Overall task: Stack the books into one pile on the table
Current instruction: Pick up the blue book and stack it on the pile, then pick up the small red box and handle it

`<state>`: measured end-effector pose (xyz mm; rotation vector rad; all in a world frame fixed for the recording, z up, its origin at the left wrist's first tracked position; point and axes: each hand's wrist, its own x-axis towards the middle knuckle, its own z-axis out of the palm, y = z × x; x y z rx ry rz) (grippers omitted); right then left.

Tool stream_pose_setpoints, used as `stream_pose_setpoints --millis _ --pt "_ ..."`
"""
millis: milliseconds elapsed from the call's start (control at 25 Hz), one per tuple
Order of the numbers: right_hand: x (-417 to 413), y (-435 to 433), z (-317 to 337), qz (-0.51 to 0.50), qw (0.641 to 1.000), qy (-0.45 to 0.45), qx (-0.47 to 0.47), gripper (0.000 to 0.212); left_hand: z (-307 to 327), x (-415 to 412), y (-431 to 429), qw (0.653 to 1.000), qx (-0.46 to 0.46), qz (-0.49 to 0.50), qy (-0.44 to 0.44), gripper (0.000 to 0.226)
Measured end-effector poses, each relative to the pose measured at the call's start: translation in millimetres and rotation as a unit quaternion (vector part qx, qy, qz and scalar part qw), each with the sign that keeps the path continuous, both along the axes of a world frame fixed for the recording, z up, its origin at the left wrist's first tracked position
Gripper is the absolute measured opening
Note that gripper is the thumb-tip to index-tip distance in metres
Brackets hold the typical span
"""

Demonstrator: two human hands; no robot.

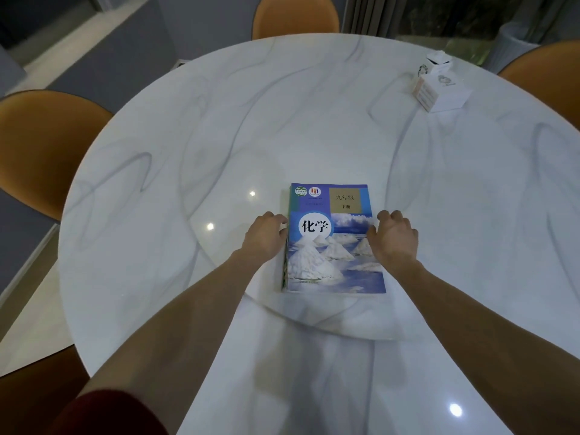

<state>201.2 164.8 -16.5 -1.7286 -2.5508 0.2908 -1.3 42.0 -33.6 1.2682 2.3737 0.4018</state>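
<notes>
The round tabletop (314, 120), white marble w/ grey veins, fills most of the view. A raised round centre disc sits on it, its near rim curving just under the books. Three orange chairs stand around the far side: one at far left (47, 146), one at top centre (295, 17), one at far right (549, 76).

The pile of books (335, 243) lies flat approx. in the middle of the tabletop, on the near part of the disc. The top book has a blue cover w/ white mounds, prob. salt heaps, and the big characters 化学. At the left side the edges of lower books show, greenish, nearly flush w/ the top one. How many books are under it, I cannot tell.

Both bare forearms reach forward from the near edge. A dark red sleeve (110, 412) shows at bottom left. The left hand (266, 237) presses at the left edge of the pile, fingers curled against the side, not closed around anything. The right hand (394, 237) is at the right edge, thumb touching the cover, fingers bent down beside the pile; no real grip is visible.

A white box (439, 86) w/ a pinkish side stands far right on the tabletop, well apart from the pile.
</notes>
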Motion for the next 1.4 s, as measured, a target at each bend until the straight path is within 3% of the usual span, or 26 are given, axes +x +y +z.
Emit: stream_pose_setpoints --millis 440,760,1120,1400 --pt "-55.5 -80.6 29.3 0.198 0.98 0.015 -0.02 0.035 39.0 -30.1 -91.3 0.992 -0.02 -0.088 0.092 0.055" --pt "-96.4 -177.2 -5.1 0.278 0.958 -0.008 -0.076 0.035 11.3 -58.1 -174.2 0.977 -0.039 -0.156 0.142 0.066" --pt "-110.4 -233.1 -45.5 0.198 0.964 0.02 -0.176 0.038 -26.5 -70.4 -196.8 0.923 -0.041 -0.319 0.212 0.09" --pt "-117.1 -238.6 -64.5 0.121 0.964 0.119 -0.205 0.034 -50.3 -78.4 -178.8 0.918 -0.021 -0.353 0.182 0.073"
